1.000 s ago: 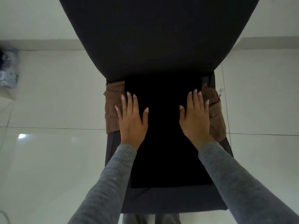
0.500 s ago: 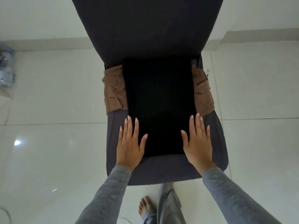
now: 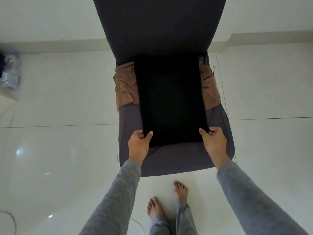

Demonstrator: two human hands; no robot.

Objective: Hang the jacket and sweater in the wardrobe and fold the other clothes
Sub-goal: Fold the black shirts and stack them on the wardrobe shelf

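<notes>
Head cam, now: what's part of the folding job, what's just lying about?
Job: black garment, near corners pinched by left hand and right hand; brown garment under it; chair seat bearing both.
Lying about: blurred bundle on the floor, far left; too blurred to identify.

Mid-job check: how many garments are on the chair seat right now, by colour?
Black: 1, the black garment, its near corners pinched by the left hand and the right hand.
Brown: 1, the brown garment under it, showing at both sides; taken as one piece.
Total: 2 on the chair seat.
</notes>
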